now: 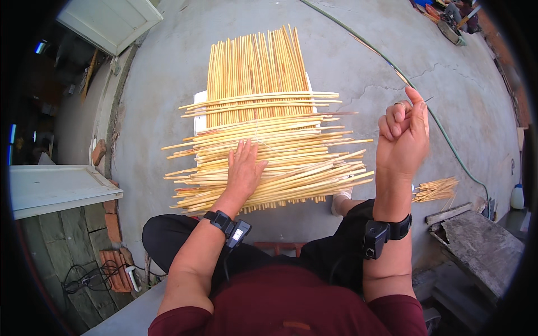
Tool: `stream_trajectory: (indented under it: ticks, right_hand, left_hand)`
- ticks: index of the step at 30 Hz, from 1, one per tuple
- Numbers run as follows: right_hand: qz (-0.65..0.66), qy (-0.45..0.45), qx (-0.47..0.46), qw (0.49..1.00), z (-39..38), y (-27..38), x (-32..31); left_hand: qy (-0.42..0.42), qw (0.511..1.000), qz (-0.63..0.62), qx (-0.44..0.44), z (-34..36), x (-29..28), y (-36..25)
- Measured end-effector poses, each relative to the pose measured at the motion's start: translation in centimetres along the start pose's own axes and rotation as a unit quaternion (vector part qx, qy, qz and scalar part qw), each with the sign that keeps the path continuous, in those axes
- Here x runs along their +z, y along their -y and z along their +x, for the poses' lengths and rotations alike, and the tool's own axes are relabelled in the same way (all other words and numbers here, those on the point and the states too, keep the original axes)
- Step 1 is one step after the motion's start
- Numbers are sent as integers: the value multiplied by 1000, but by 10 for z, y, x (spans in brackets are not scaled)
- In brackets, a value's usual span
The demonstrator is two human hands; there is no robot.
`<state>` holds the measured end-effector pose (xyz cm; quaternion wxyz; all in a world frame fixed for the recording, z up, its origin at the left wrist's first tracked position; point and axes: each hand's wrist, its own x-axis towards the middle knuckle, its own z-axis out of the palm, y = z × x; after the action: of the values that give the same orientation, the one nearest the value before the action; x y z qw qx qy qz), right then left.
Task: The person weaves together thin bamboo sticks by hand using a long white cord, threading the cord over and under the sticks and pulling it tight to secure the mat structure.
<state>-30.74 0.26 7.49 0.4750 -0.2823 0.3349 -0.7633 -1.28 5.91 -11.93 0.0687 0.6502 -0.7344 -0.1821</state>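
My left hand (245, 166) lies flat with fingers stretched out on a loose layer of pale yellow stalks (314, 175) running crosswise. Beneath these, a row of straight stalks (255, 64) set side by side runs lengthwise away from me. Raised at the right, well apart from the stalks, my right hand (404, 120) is closed in a pinch. A thin needle (429, 99) sticks out from its thumb and forefinger. A fine white thread (268, 147) shows over the stalks near my left fingertips; its course toward my right hand cannot be made out.
A white board (200, 110) lies under the stalks on the grey concrete floor. A green hose (445, 137) curves along the right. Short cut stalks (436, 189) lie near a worn wooden board (481, 246). Open white doors (64, 187) and bricks line the left.
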Motion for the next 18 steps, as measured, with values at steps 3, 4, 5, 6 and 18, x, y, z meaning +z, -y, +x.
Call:
stream_trajectory:
  ticks: [3,4,5,6,18]
  right_hand:
    - [71,-30,67,995,6,-1,-13]
    - [94,-50,91,990,8,0,-18]
    - [109,-41,100,988,9,1,-22]
    - [122,-40,114,985,10,1,-26]
    - [157,19,215,964,2,-5,-30]
  left_hand:
    - [39,996,72,45,-28,9,-23]
    - [44,992,101,64,-33,12,-28]
    - [47,991,107,68,-35,15,-30]
    - [38,989,120,80,-36,17,-29]
    - [2,977,149,152,-12,37,-4]
